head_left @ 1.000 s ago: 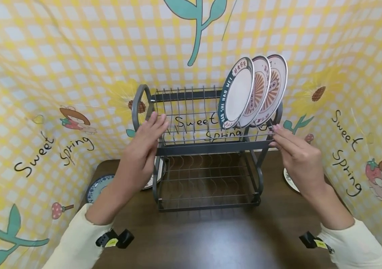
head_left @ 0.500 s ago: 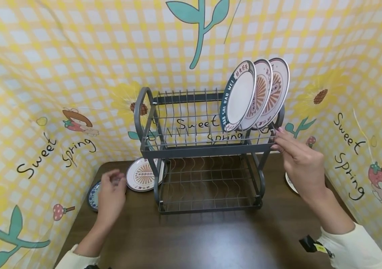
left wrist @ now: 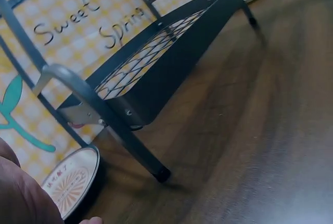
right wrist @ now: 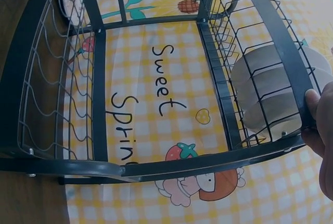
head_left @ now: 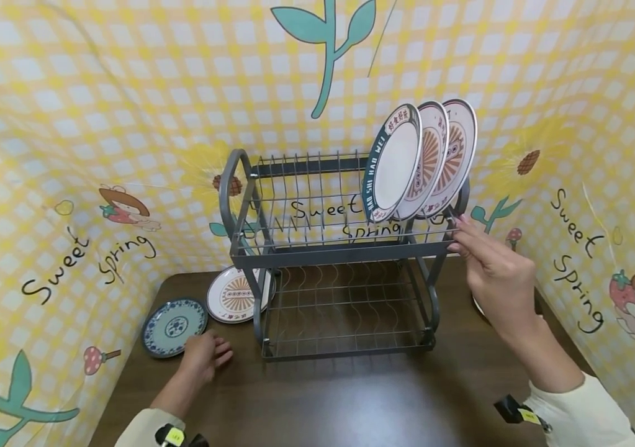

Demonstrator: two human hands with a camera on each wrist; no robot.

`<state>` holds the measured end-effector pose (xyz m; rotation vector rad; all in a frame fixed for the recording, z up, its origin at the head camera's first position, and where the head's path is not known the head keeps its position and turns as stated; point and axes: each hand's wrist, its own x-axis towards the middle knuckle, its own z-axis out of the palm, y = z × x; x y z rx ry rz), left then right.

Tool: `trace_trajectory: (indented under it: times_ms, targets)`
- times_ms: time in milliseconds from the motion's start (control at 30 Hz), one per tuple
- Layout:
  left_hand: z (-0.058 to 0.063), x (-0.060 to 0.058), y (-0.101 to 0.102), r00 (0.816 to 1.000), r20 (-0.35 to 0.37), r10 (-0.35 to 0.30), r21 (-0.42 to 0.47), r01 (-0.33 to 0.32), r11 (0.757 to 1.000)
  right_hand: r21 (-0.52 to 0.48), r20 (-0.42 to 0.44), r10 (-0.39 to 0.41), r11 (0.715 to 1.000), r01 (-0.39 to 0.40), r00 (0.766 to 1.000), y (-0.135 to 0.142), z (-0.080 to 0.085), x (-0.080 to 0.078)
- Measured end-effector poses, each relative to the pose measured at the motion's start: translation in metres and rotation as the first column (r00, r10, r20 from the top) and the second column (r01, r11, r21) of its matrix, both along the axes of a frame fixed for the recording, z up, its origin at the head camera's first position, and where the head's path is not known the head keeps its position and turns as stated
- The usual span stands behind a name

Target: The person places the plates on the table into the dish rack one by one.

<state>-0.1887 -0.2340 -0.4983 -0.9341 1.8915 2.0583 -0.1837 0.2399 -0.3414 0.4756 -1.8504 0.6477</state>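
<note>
A grey two-tier dish rack (head_left: 345,250) stands on the brown table. My right hand (head_left: 498,273) grips the front right corner of its upper tier; in the right wrist view the fingertips (right wrist: 312,101) curl over the rail. Three oval plates lean upright at the right end of that tier, the nearest plate (head_left: 395,164) having a green band. At the left, my left hand (head_left: 202,357) is low over the table with loosely bent fingers, holding nothing. It overlaps the lower right rim of a blue-patterned plate (head_left: 174,326). A white plate (head_left: 233,298) with a red sunburst lies just beyond.
Another plate (head_left: 479,304) is mostly hidden behind my right hand at the table's right side. Yellow checked cloth (head_left: 183,93) rises at the back and both sides. The rack's lower tier (head_left: 345,304) holds no plates.
My left hand has come off the rack's upper left end and moved down to the blue-patterned plate, uncovering both left plates. The right hand stays on the rack corner.
</note>
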Motion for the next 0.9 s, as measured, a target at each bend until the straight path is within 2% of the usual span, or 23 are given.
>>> trace_trajectory:
  times_ms: [133, 300, 367, 533, 667, 900]
  targets:
    - [-0.007, -0.012, -0.001, 0.996, 0.004, 0.088, 0.061, -0.088, 0.994, 0.007, -0.012, -0.002, 1.000, 0.002, 1.000, 0.001, -0.002, -0.001]
    - [-0.012, -0.030, -0.004, 0.981, -0.011, 0.192, 0.203, -0.186, 0.961, 0.026, -0.007, -0.008, 1.000, 0.008, 1.000, 0.002, -0.002, -0.001]
    - [-0.014, -0.038, -0.004, 0.974, -0.010, 0.225, 0.231, -0.216, 0.948, 0.021, -0.005, -0.006, 1.000, 0.006, 1.000, 0.003, -0.002, -0.002]
    - [-0.019, -0.052, -0.004, 0.963, 0.026, 0.267, 0.300, -0.262, 0.917, 0.014, -0.010, -0.010, 1.000, 0.010, 1.000, 0.003, -0.002, -0.002]
    - [-0.023, -0.059, -0.001, 0.958, 0.036, 0.284, 0.363, -0.277, 0.889, 0.021, -0.016, -0.016, 1.000, 0.017, 1.000, 0.003, -0.003, -0.002]
    - [-0.026, -0.063, 0.008, 0.952, 0.036, 0.305, 0.390, -0.294, 0.872, 0.024, 0.002, 0.005, 1.000, -0.005, 1.000, 0.004, -0.003, -0.002]
